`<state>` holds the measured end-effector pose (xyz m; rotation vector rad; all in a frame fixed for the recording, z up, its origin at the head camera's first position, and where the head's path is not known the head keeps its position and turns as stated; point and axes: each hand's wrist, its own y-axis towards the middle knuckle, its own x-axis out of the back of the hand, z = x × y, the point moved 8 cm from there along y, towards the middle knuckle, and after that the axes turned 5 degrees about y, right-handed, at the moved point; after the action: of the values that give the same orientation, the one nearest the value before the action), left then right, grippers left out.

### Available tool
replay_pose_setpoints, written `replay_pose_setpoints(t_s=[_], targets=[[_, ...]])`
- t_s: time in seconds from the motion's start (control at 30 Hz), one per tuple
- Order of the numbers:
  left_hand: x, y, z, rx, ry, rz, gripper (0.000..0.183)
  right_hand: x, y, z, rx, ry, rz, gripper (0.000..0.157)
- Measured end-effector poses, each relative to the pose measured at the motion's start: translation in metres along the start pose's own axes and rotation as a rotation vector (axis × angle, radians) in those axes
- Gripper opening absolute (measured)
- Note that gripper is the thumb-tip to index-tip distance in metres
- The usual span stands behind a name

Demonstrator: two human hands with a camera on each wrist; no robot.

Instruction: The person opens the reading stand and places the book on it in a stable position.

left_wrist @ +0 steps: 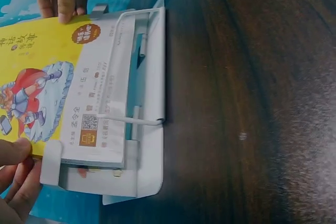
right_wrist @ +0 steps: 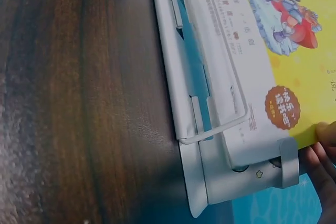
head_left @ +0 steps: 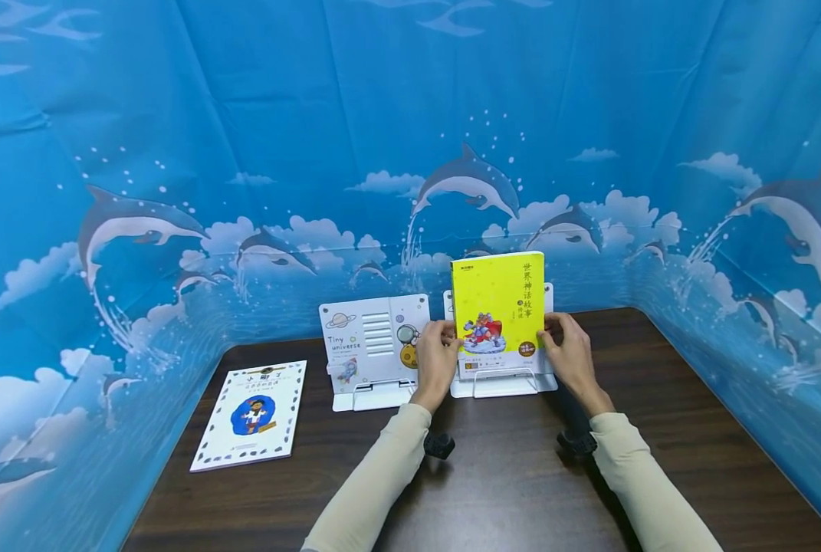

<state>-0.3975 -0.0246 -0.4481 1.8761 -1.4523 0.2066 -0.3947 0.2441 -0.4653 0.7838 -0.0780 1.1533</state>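
A yellow book [head_left: 498,307] with a cartoon figure on its cover stands upright, leaning on a white book stand [head_left: 548,382]. My left hand [head_left: 436,362] pinches the book's left edge, thumb on the cover and fingers behind. On the opposite edge my right hand [head_left: 570,354] holds it the same way, low down. Across the foot of the cover runs the stand's white wire holder [left_wrist: 118,66], as the left wrist view shows. A side tab of the stand [right_wrist: 289,163] overlaps the book's edge in the right wrist view.
Just left is a second white book stand [head_left: 376,345] printed "Tiny universe", partly behind my left hand. A white book [head_left: 250,414] with a blue oval picture lies flat on the dark wooden table [head_left: 500,491]. A blue dolphin-print curtain [head_left: 300,153] surrounds the table's back and sides.
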Motion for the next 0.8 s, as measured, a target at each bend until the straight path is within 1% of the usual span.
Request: replay_pose_setpoints(t_s=[0.07, 0.23, 0.37, 0.6, 0.8], targets=[[-0.0009, -0.0022, 0.0010, 0.002, 0.006, -0.001, 0.025, 0.0002, -0.0013, -0.0010, 0.001, -0.003, 0.001, 0.031], [-0.0032, -0.0041, 0.0033, 0.007, -0.015, 0.004, 0.022, 0.0004, -0.0024, -0.0021, 0.014, 0.003, -0.005, 0.031], [-0.0034, -0.0034, 0.0032, 0.008, -0.031, 0.010, 0.024, 0.0003, -0.0020, -0.0024, 0.005, 0.002, -0.002, 0.030], [-0.0045, -0.0036, 0.0037, 0.023, -0.029, 0.044, 0.025, 0.0004, -0.0023, -0.0025, -0.018, -0.006, 0.011, 0.029], [-0.0052, -0.0032, 0.0048, 0.027, -0.038, 0.041, 0.023, 0.0008, -0.0018, -0.0009, -0.011, -0.002, 0.013, 0.029]])
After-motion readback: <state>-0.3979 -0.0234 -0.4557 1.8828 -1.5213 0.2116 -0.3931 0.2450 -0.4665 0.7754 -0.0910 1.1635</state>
